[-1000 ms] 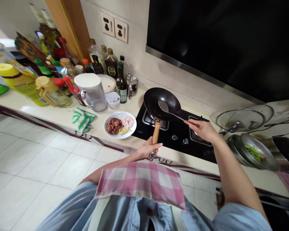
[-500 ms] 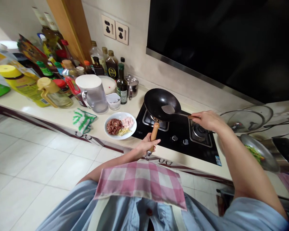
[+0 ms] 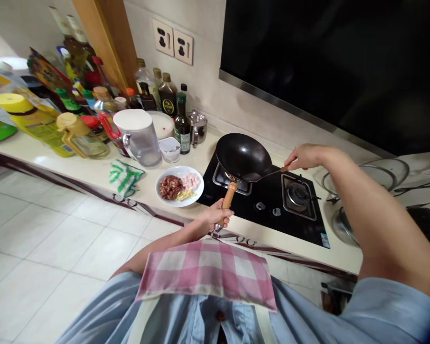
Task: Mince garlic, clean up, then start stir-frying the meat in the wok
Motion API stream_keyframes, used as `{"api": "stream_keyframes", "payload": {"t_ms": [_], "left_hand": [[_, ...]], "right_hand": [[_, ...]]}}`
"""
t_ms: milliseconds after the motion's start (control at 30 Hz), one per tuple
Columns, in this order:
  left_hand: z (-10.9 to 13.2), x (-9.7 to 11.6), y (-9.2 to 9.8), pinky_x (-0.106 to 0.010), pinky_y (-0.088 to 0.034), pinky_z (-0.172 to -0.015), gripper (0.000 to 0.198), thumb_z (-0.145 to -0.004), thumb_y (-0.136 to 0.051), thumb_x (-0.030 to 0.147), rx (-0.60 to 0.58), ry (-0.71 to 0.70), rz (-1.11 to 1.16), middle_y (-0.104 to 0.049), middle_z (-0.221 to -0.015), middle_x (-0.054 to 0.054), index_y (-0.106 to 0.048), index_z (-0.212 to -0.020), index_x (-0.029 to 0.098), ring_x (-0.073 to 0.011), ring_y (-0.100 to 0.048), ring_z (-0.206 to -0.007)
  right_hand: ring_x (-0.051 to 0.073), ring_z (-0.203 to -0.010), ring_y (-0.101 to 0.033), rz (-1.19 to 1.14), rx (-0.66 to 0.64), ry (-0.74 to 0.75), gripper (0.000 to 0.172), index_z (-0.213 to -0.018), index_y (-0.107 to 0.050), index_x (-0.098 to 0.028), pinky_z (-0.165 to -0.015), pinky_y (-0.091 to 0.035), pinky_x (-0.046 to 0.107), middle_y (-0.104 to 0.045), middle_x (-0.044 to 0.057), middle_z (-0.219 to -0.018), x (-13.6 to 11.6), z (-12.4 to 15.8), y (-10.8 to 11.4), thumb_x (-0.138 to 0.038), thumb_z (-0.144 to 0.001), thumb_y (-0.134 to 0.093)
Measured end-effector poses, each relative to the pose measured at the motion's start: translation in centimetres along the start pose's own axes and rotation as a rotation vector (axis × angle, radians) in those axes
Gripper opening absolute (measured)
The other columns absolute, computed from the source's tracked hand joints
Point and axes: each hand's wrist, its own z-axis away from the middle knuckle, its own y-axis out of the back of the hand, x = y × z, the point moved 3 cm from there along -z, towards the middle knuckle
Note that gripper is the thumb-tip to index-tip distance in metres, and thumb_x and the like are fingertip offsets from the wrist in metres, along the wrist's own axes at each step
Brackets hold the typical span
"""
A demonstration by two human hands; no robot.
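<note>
Left hand clamped on wooden handle of black wok, frame centre, over stove. Right hand gripping spatula, blade low inside wok. Plate left on table.

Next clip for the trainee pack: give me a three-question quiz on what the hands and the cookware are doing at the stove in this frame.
1. True or false: the left hand grips the wooden handle of the black round-bottomed wok.
2. What does the right hand hold?
A. a glass lid
B. the long-handled metal spatula
C. a bottle
3. Fill in: the white plate of chopped meat and ingredients sits on the counter to the ____ of the black gas stove as seen in the picture.

Key: 1 true; 2 B; 3 left.
</note>
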Motion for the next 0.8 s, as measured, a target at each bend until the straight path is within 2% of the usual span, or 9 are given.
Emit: {"api": "stream_keyframes", "payload": {"t_ms": [100,200,300,400,567,633,733,800], "left_hand": [[-0.1,-0.2,-0.2,-0.017,-0.040,-0.042,0.036,-0.083,-0.061,0.010,0.018,0.015,0.019,-0.050,-0.056,0.010,-0.039,-0.109,0.020,-0.0063,-0.047,-0.040],[-0.1,-0.4,-0.4,-0.018,-0.043,-0.044,0.036,-0.085,-0.067,0.022,0.038,0.002,0.092,-0.051,-0.057,0.010,-0.039,-0.109,0.020,-0.0066,-0.048,-0.042],[0.0,-0.5,-0.5,-0.020,-0.046,-0.047,0.051,-0.080,-0.076,0.034,0.021,-0.009,0.154,-0.058,-0.066,0.007,-0.039,-0.113,0.020,-0.0077,-0.054,-0.046],[0.2,-0.5,-0.5,-0.021,-0.048,-0.049,0.059,-0.075,-0.081,0.039,0.004,0.004,0.177,-0.062,-0.073,0.004,-0.040,-0.113,0.020,-0.0082,-0.057,-0.049],[-0.1,-1.1,-0.4,-0.022,-0.050,-0.049,0.060,-0.073,-0.082,0.041,-0.005,0.000,0.200,-0.064,-0.073,0.003,-0.040,-0.110,0.019,-0.0096,-0.060,-0.050],[-0.3,-1.4,-0.3,-0.023,-0.050,-0.049,0.060,-0.073,-0.082,0.043,-0.008,0.003,0.200,-0.064,-0.073,0.002,-0.040,-0.108,0.019,-0.0108,-0.061,-0.049],[-0.2,-1.5,-0.1,-0.025,-0.052,-0.049,0.059,-0.074,-0.082,0.042,-0.002,-0.007,0.207,-0.065,-0.074,0.001,-0.041,-0.109,0.018,-0.0120,-0.062,-0.050],[0.0,-1.3,-0.1,-0.025,-0.053,-0.050,0.057,-0.075,-0.081,0.040,0.006,-0.017,0.218,-0.065,-0.075,0.001,-0.042,-0.110,0.018,-0.0122,-0.063,-0.052]], "right_hand": [[0.024,-0.089,-0.068,-0.009,0.102,0.064,0.035,-0.117,-0.074,-0.027,-0.075,-0.050,0.031,-0.075,0.007,-0.099,-1.4,-1.4,-0.9,-0.037,-0.085,-0.062],[0.023,-0.099,-0.066,0.008,0.168,0.072,0.032,-0.115,-0.075,-0.028,-0.078,-0.049,0.029,-0.073,0.004,-0.112,-1.9,-1.4,-1.2,-0.036,-0.088,-0.059],[0.022,-0.091,-0.068,0.003,0.083,0.038,0.029,-0.108,-0.077,-0.029,-0.075,-0.049,0.029,-0.074,0.003,-0.104,-1.1,0.0,-0.8,-0.041,-0.086,-0.063],[0.021,-0.086,-0.068,-0.028,0.028,0.037,0.029,-0.106,-0.078,-0.029,-0.074,-0.049,0.029,-0.075,0.003,-0.098,-0.5,0.5,-1.0,-0.043,-0.084,-0.065],[0.021,-0.103,-0.064,-0.107,0.213,0.043,0.034,-0.119,-0.072,-0.032,-0.079,-0.048,0.026,-0.070,0.002,-0.119,-2.8,-2.2,-4.0,-0.040,-0.090,-0.056],[0.021,-0.103,-0.064,-0.104,0.218,0.010,0.035,-0.120,-0.071,-0.033,-0.076,-0.047,0.027,-0.069,0.002,-0.120,-3.9,-2.7,-4.6,-0.038,-0.092,-0.051],[0.023,-0.098,-0.065,-0.028,0.151,0.003,0.032,-0.113,-0.075,-0.029,-0.072,-0.046,0.029,-0.071,0.006,-0.114,-4.4,-1.0,-3.5,-0.037,-0.090,-0.054],[0.022,-0.088,-0.066,0.006,0.067,0.039,0.027,-0.104,-0.078,-0.027,-0.070,-0.046,0.029,-0.073,0.007,-0.102,-4.0,0.8,-2.0,-0.037,-0.088,-0.058]]}}
